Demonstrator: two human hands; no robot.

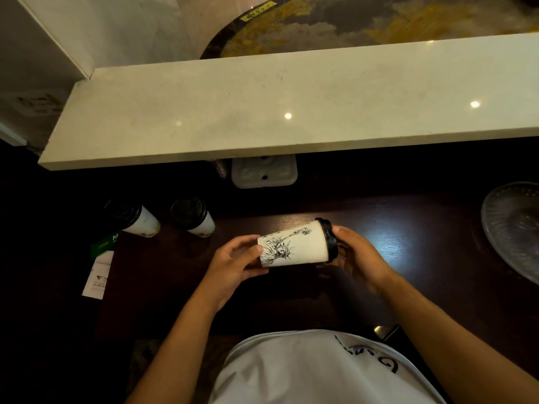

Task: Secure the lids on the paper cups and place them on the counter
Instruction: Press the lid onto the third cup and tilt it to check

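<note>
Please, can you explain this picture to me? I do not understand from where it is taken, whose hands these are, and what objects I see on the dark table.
There is only one picture. A camera worn on a person's head took it, looking down, so no robot is here, only two bare hands.

The hands hold a paper cup on its side above the dark table. The left hand has its grip on the cup's bottom end. The right hand has its grip at the black lid.

On the left stand two more lidded cups, with paper cards beside them. A glass dish lies at the right. Behind is a pale counter; no cup stands on it yet.
</note>
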